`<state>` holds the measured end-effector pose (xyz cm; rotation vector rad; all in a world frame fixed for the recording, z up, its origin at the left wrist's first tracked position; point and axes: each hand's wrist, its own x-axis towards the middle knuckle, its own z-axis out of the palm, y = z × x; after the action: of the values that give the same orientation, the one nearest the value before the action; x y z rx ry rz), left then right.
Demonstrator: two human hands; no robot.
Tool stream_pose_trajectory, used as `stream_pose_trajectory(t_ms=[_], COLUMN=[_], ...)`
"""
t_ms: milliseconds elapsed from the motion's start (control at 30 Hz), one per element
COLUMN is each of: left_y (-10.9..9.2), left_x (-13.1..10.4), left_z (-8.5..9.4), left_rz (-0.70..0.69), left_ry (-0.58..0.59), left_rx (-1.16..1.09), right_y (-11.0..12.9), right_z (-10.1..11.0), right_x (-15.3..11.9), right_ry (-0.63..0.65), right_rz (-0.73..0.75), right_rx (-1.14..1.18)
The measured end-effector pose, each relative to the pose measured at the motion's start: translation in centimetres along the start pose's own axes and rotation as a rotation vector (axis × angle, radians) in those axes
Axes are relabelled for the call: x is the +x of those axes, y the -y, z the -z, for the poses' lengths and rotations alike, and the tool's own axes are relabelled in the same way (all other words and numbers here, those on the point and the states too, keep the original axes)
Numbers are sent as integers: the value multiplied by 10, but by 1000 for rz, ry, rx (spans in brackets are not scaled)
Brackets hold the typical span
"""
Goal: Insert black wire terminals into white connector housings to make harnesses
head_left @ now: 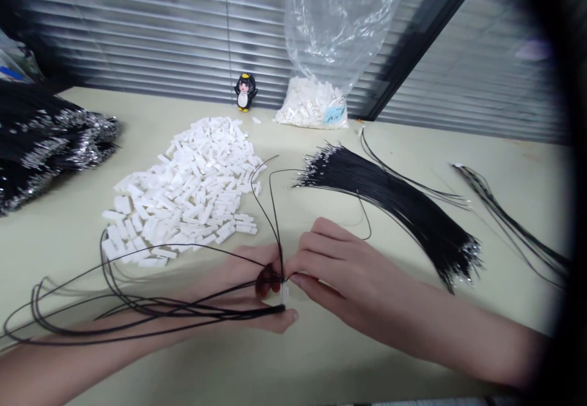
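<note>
My left hand is closed around a small white plastic connector, partly hidden by the fingers. Several thin black wires run from the connector and loop out over my left forearm. Two more wire ends rise above the hand. My right hand pinches at the top of the connector, thumb and forefinger together on a thin black wire. The wire's tip is hidden at the fingertips. A reddish-brown shape, not clear in kind, shows at the left hand's fingers.
A heap of white connectors lies left of centre. A bundle of black wires is on the right, with wired connectors beyond. Another wire pile sits far left. A clear bag and penguin figurine stand by the blinds.
</note>
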<state>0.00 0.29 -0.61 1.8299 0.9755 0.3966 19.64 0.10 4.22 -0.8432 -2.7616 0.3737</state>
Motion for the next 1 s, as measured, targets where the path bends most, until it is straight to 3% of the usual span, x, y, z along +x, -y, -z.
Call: stream_pose_trajectory(t_ms=[367,667,867,1000], left_y=[1,1,-4,-7], left_x=[2,2,3,1], left_z=[-8,-8,0,5], left_rz=[45,74,41,49], left_ry=[-86,-35,42,20], left_rx=[-51,-96,-76,-129], right_y=[1,4,5,5], right_z=[-6,-12,-9,-12], right_x=[0,1,0,0], right_ry=[-25,-36,67,-8], right_rz=[68,96,173,83], right_rx=[-92,-237,-314,-257])
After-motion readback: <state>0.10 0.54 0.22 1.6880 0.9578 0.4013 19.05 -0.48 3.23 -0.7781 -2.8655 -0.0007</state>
